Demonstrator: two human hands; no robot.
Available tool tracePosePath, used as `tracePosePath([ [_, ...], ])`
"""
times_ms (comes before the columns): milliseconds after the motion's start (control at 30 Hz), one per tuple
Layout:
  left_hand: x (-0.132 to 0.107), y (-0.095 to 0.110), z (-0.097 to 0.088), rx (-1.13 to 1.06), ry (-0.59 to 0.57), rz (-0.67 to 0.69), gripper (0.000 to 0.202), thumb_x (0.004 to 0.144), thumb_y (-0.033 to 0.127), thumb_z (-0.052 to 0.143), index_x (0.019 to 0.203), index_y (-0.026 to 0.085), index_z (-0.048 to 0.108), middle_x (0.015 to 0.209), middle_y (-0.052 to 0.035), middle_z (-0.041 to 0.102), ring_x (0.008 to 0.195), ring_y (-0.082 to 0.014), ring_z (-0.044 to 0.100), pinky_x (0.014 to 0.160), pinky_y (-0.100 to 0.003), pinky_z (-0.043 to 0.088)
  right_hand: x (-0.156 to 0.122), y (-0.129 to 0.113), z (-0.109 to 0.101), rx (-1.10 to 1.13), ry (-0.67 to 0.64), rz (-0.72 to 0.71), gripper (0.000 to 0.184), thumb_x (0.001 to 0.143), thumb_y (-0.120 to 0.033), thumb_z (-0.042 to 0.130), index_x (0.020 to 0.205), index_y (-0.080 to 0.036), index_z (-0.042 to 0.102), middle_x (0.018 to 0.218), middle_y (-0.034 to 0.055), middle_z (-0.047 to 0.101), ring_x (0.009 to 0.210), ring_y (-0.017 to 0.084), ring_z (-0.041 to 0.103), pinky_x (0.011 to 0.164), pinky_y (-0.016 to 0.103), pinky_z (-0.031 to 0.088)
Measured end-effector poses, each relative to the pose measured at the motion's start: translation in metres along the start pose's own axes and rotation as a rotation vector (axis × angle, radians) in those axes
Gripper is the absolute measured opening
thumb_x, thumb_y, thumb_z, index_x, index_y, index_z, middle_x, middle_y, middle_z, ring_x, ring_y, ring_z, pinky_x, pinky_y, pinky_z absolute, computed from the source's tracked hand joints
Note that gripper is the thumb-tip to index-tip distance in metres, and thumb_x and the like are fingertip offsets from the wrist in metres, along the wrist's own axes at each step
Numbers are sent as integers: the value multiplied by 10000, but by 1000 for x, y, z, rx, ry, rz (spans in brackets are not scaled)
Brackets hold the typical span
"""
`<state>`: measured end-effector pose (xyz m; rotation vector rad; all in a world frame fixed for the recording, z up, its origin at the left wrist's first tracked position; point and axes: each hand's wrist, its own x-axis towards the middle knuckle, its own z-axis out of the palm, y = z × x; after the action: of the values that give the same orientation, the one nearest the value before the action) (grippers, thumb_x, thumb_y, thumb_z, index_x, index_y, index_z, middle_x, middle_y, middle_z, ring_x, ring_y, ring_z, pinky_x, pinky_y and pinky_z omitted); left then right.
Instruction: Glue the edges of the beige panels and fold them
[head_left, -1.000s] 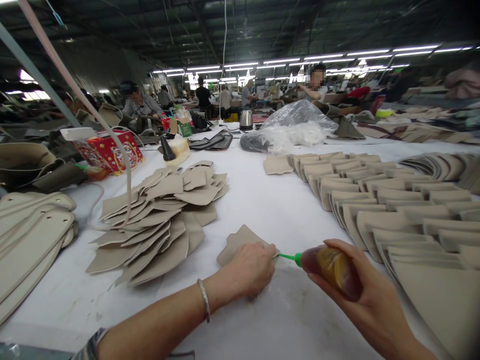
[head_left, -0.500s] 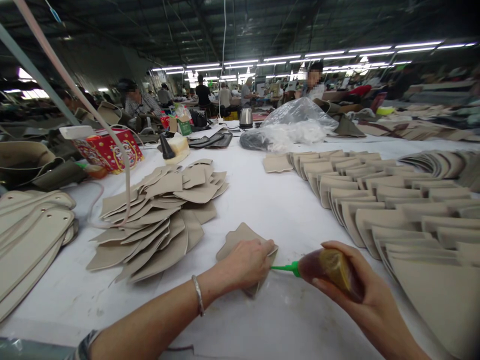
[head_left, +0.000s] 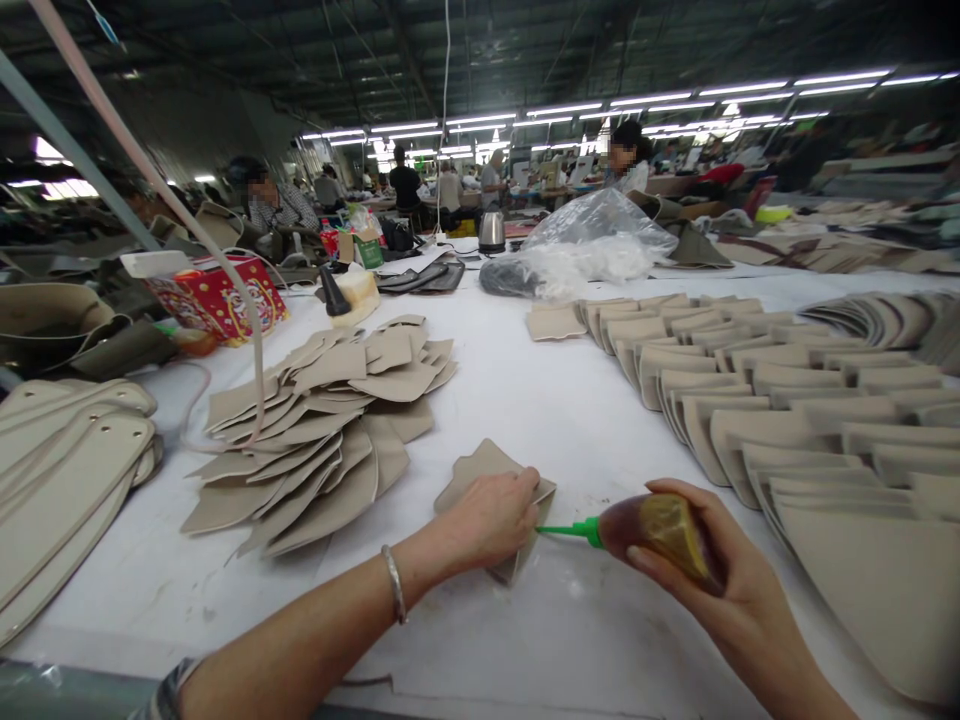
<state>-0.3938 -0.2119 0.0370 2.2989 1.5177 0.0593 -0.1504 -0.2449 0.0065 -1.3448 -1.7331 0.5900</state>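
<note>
My left hand (head_left: 495, 515), with a bangle at the wrist, is closed on a grey-beige leather piece (head_left: 480, 462) lying on the white table. The fingers press near the piece's right edge, and the hand hides its middle. My right hand (head_left: 739, 575) is wrapped round a squeeze bottle (head_left: 652, 530) of amber-brown liquid, held tilted on its side. Its thin green nozzle (head_left: 574, 532) points left, the tip at the piece's right edge beside my left fingers. Whether liquid comes out I cannot tell.
A loose pile of similar pieces (head_left: 330, 420) lies left, with overlapping rows of curved pieces (head_left: 720, 430) right. Long panels with eyelets (head_left: 90, 470) lie far left. A pale hose (head_left: 251, 330) hangs down by the pile. Behind are a red box (head_left: 232, 295), plastic bag (head_left: 592, 250) and kettle (head_left: 492, 232).
The nozzle tip has shifted slightly left and up along the piece's edge. My left fingers have bunched up a little higher. Both hands keep their holds.
</note>
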Motion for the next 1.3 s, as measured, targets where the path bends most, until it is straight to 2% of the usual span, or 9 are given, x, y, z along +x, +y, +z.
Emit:
tracePosePath([
  [133,0,-1,3,5,10,2,274,919,218,376,1136,184,540,1059,-103,709,970,-266,673,814,-358,501,-6,-4,3,57,-100,-25,440,840,-475,697,1201,-284,536,1127,24,632,994,224,634,825,266,511],
  [267,0,-3,6,-1,20,-6,286,936,230,373,1171,192,532,1081,-97,704,990,-261,669,841,-356,497,-12,-9,5,65,-9,27,419,843,-480,689,1185,-286,543,1113,14,622,966,212,622,856,267,492],
  [400,-1,-1,7,-13,20,-22,282,933,228,383,1166,194,537,1088,-90,701,990,-262,667,843,-353,499,-16,-8,5,101,-116,-28,460,818,-448,723,1208,-290,538,1125,8,643,1006,214,635,851,246,498],
  [533,-2,-1,9,-22,41,-19,282,938,230,374,1164,185,537,1101,-94,691,983,-266,663,846,-360,499,-15,-11,5,101,-16,51,428,815,-462,706,1174,-280,560,1093,14,637,955,217,628,842,266,494],
  [633,-2,-2,10,-26,45,-19,269,949,241,368,1152,184,534,1079,-88,687,971,-263,661,839,-356,499,-14,-13,5,142,-59,37,442,771,-462,734,1136,-261,586,1051,30,657,920,238,649,782,281,521],
  [700,-2,-1,10,-25,35,-21,255,954,245,367,1141,187,530,1066,-83,685,972,-258,658,840,-350,495,-14,-13,4,176,-84,44,458,759,-458,744,1142,-263,587,1064,37,662,950,253,648,799,295,521],
  [833,-2,-1,9,-15,25,-22,233,962,244,366,1127,196,522,1059,-74,680,975,-242,651,848,-337,488,-15,-13,5,155,-29,108,457,780,-445,735,1171,-284,563,1124,28,631,1010,257,609,866,319,473],
  [1033,-2,-1,9,-21,22,-31,250,955,231,372,1149,187,524,1075,-78,678,988,-247,649,850,-341,490,-21,-9,7,217,-69,61,456,783,-431,735,1179,-286,560,1133,21,625,1018,245,606,893,303,462],
  [1300,-2,-1,9,-20,19,-28,237,962,229,368,1142,192,518,1069,-75,677,981,-242,649,860,-340,490,-15,-2,4,135,-8,40,431,818,-421,719,1191,-298,542,1118,9,605,1000,223,599,858,277,476],
])
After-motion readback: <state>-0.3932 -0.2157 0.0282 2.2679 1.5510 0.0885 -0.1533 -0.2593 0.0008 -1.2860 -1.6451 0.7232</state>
